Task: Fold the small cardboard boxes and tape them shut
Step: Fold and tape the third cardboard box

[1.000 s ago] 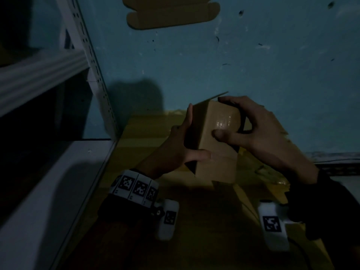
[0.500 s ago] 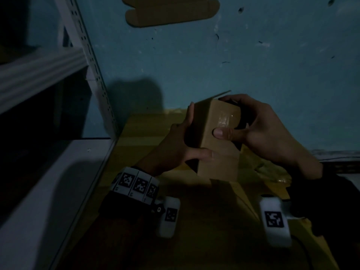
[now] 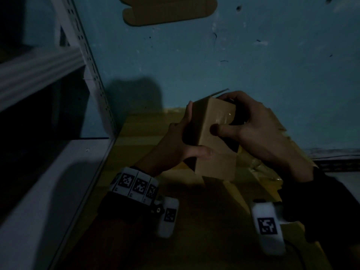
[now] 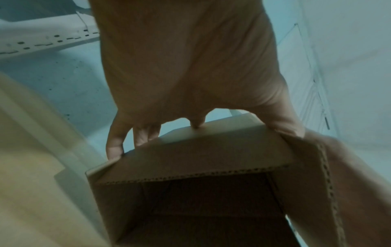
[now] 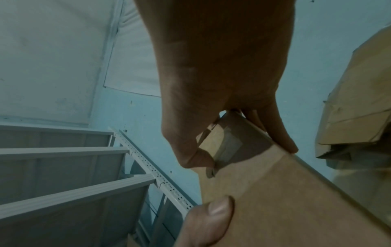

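Observation:
I hold a small brown cardboard box (image 3: 214,156) upright above the table between both hands. My left hand (image 3: 187,133) grips its left side, fingers up the shaded face and thumb across the front. My right hand (image 3: 243,121) curls over the top right corner, its thumb pressing on a shiny strip of clear tape (image 3: 224,117) on the front face. In the left wrist view the box (image 4: 201,150) shows an open end with a dark inside, under my left hand (image 4: 190,66). The right wrist view shows my right hand (image 5: 222,66) pinching the taped corner (image 5: 230,147).
A white metal shelf rack (image 3: 93,78) stands close on the left against the blue wall. A flat cardboard piece (image 3: 167,10) lies at the top. The yellow-brown table (image 3: 140,137) runs under my hands. Crumpled cardboard and plastic (image 3: 261,168) lie at the right.
Almost nothing differs: both hands keep their hold on the box, which has shifted only slightly, and the right thumb stays on the taped face.

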`<state>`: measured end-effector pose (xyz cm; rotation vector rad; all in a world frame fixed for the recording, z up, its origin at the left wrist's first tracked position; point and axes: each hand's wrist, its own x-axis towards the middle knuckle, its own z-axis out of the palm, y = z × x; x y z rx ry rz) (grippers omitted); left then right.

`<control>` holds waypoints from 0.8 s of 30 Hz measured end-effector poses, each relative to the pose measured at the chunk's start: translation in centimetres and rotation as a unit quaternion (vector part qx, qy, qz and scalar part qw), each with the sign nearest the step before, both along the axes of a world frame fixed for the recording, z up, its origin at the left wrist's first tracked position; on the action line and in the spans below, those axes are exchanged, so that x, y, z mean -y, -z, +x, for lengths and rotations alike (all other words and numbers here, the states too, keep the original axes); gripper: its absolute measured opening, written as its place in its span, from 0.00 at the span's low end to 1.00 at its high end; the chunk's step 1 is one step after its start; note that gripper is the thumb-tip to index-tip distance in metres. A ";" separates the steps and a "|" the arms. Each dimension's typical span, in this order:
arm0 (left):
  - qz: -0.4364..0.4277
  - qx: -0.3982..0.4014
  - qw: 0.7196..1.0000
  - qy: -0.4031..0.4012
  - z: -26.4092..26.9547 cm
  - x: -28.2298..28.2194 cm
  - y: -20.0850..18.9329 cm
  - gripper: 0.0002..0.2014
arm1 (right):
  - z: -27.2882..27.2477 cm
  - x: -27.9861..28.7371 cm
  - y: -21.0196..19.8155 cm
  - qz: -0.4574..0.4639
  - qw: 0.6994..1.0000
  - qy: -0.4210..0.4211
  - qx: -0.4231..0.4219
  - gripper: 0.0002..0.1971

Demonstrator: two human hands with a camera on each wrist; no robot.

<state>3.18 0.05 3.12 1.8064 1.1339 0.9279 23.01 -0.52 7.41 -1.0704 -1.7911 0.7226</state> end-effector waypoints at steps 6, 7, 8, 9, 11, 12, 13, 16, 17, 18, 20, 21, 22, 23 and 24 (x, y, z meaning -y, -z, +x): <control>-0.010 -0.005 1.000 -0.010 0.7 0.3 -0.1 0.64 | -0.1 -0.1 0.3 0.007 1.000 0.004 -0.005 0.24; -0.013 -0.005 1.000 -0.009 0.7 0.3 -0.2 0.64 | -0.1 0.0 0.3 0.011 1.000 0.001 -0.005 0.24; -0.015 -0.001 1.000 -0.008 0.6 0.3 -0.3 0.63 | 0.0 0.1 0.3 0.015 1.000 -0.003 -0.005 0.23; -0.016 0.001 1.000 -0.007 0.5 0.4 -0.4 0.63 | 0.0 0.1 0.3 0.016 1.000 -0.008 -0.007 0.23; -0.019 0.001 1.000 -0.006 0.5 0.6 -0.6 0.64 | 0.0 0.2 0.5 0.009 1.000 -0.019 -0.023 0.24; -0.017 0.001 1.000 -0.005 0.5 0.7 -0.6 0.65 | -0.1 0.3 0.5 0.007 0.999 -0.019 -0.033 0.25; -0.015 0.000 1.000 -0.005 0.6 0.7 -0.6 0.65 | -0.3 0.5 0.6 0.008 0.999 -0.018 -0.042 0.27; -0.011 -0.011 1.000 -0.008 0.7 0.6 -0.7 0.66 | -0.4 0.3 0.6 0.014 0.999 -0.008 -0.046 0.33; -0.011 -0.010 1.000 -0.006 0.7 0.6 -0.7 0.66 | -0.2 0.2 0.5 0.008 0.999 -0.007 -0.039 0.33; -0.013 -0.010 1.000 -0.004 0.6 0.5 -0.7 0.65 | 0.0 0.1 0.4 0.003 1.000 -0.007 -0.026 0.34; -0.015 -0.013 1.000 -0.001 0.4 0.4 -0.6 0.63 | 0.4 -0.2 0.1 0.001 1.000 -0.004 0.006 0.37; -0.016 -0.014 1.000 0.001 0.3 0.4 -0.6 0.62 | 0.6 -0.2 0.0 0.001 1.000 -0.004 0.013 0.38; -0.014 -0.015 1.000 -0.001 0.2 0.3 -0.5 0.62 | 0.7 -0.2 -0.1 0.000 1.000 -0.007 0.016 0.37; -0.014 -0.015 1.000 -0.001 0.2 0.3 -0.5 0.62 | 0.8 -0.2 -0.2 -0.002 1.000 -0.012 0.019 0.37; -0.015 -0.014 1.000 0.000 0.2 0.4 -0.6 0.63 | 0.9 -0.2 -0.2 -0.001 1.000 -0.017 0.024 0.35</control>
